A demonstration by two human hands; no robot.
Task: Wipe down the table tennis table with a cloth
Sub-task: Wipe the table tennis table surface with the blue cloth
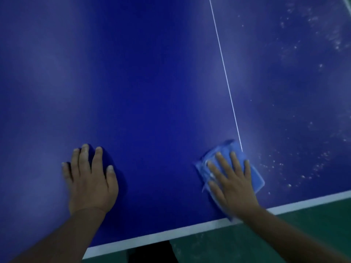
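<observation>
The blue table tennis table (152, 82) fills most of the head view. A folded light-blue cloth (254, 175) lies near the table's white front edge, just left of the thin white centre line. My right hand (231, 183) presses flat on the cloth with straight, spread fingers. My left hand (91, 179) rests flat on the bare table surface to the left, fingers straight. White dust specks (313, 168) cover the table to the right of the centre line.
The white edge stripe (171, 234) marks the table's near border. Below it lies green floor (284, 234). The thin white centre line (224, 69) runs away from the cloth toward the top.
</observation>
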